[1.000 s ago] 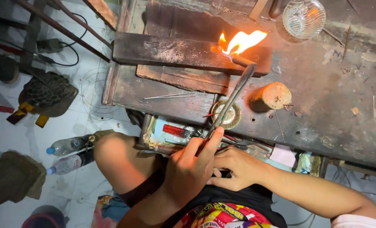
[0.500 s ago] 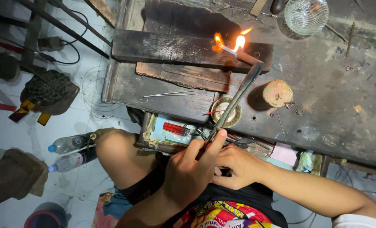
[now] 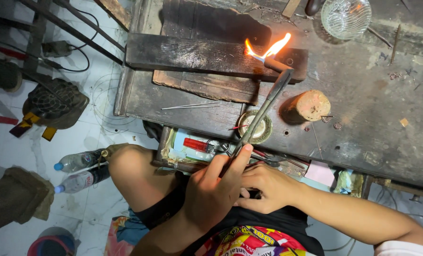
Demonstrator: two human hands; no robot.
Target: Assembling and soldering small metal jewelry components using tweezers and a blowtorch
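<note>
I log: left hand (image 3: 211, 192) grasping long grey metal torch (image 3: 263, 106), flame beyond; right hand (image 3: 268, 187) clenched beside it, contents hidden.

Colours before you:
- Torch (image 3: 263, 111): dull grey metal, its flame (image 3: 267, 48) orange and yellow, white-blue at the root.
- Desk (image 3: 363, 109): dark grey-brown, scorched black in patches.
- Wooden block (image 3: 197, 54): charred black.
- Stump (image 3: 308, 105): tan, reddish on top.
- Glass bowl (image 3: 345, 17): clear, ribbed pattern.
- Round dish (image 3: 255, 127): tarnished brass-green.
- Two bottles (image 3: 78, 161): clear with blue caps.
- Your shorts (image 3: 168, 208): black; shirt hem multicoloured in red, yellow and blue.
- Floor (image 3: 102, 109): white marbled tile.
</note>
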